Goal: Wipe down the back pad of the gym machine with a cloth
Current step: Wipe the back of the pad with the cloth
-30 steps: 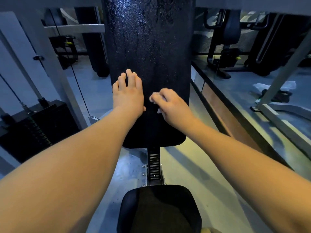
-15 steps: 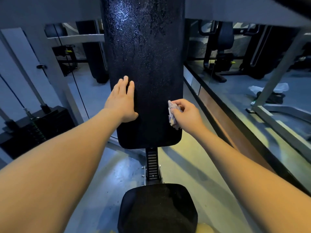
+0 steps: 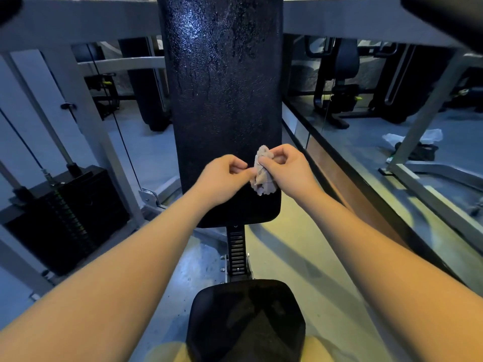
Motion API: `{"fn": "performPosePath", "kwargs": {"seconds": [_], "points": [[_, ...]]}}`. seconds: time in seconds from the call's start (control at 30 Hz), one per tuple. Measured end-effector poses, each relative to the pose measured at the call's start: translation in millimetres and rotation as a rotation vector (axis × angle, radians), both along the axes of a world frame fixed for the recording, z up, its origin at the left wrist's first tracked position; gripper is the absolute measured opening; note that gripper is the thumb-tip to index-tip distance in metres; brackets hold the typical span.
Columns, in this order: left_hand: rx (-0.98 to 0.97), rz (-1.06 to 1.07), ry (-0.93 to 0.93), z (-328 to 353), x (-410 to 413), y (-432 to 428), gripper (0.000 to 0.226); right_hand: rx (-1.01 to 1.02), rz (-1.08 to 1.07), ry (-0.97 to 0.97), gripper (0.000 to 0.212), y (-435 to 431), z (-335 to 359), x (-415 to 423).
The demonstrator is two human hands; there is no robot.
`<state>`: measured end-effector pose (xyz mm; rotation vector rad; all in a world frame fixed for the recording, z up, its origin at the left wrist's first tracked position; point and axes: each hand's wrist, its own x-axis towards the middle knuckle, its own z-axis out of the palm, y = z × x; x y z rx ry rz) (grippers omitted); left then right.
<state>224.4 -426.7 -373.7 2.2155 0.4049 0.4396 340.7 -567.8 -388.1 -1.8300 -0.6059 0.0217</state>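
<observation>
Directly below me, closest of all, sits the black padded seat [image 3: 245, 320] of the machine, and both my bare forearms stretch out above it. Just past the seat's far edge, a black ribbed adjustment post [image 3: 236, 250] rises from the pale concrete floor [image 3: 300, 257] to the underside of the tall black textured back pad [image 3: 224, 87].

At the end of my arms, both hands meet in front of the lower right part of that pad. My right hand [image 3: 287, 171] has its fingers curled round a small crumpled greyish-pink cloth [image 3: 262, 173], which is bunched up between thumb and fingers. My left hand [image 3: 222, 180] is curled too, and its thumb and fingertips pinch the cloth's left edge. The cloth hangs between the two hands, just above the pad's rounded bottom right corner; I cannot tell whether it touches the pad's surface. Higher up, the pad glistens with a wet, speckled sheen.

Off to my left stands a black stack of weight plates [image 3: 65, 212] inside a grey metal frame [image 3: 86, 105], with a thin dark cable [image 3: 122, 137] running down beside it. Farther off to my right, another black gym machine [image 3: 342, 82] stands on the grey floor, and a crumpled white bag [image 3: 431, 134] lies near a slanted grey frame leg [image 3: 423, 111].
</observation>
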Motion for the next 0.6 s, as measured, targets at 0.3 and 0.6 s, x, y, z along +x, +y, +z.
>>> {"fn": "performPosePath", "kwargs": {"seconds": [0.3,0.6], "points": [[-0.251,0.02,-0.136,-12,-12,-1,0.014,0.019,0.077,0.03,0.033,-8,17,-12],[-0.512,0.168,-0.24,-5,-16,7,0.025,-0.13,0.23,0.107,0.029,-22,13,-17]]}}
